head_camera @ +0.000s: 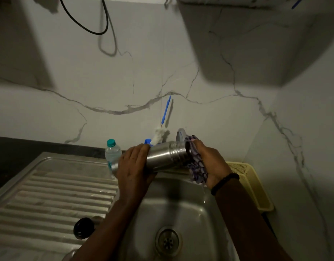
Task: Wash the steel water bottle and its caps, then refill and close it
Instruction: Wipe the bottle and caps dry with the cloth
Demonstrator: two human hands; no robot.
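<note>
While our left hand (pixel 133 162) wraps its curled fingers around the steel bottle (pixel 162 157), held sideways above the sink (pixel 181 210), our right hand (pixel 209 162) clutches a patterned cloth (pixel 197 166) against its open mouth (a black cap (pixel 83 227) lies on the drainboard (pixel 49 194)).

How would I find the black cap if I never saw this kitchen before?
Start at the steel sink, then look to its left at the ridged draining board. The black cap sits on the board's near edge, beside the person's left forearm. It is the only round, dark thing on that shiny metal; the plastic bottle at the far end is clear with a teal top.
</note>
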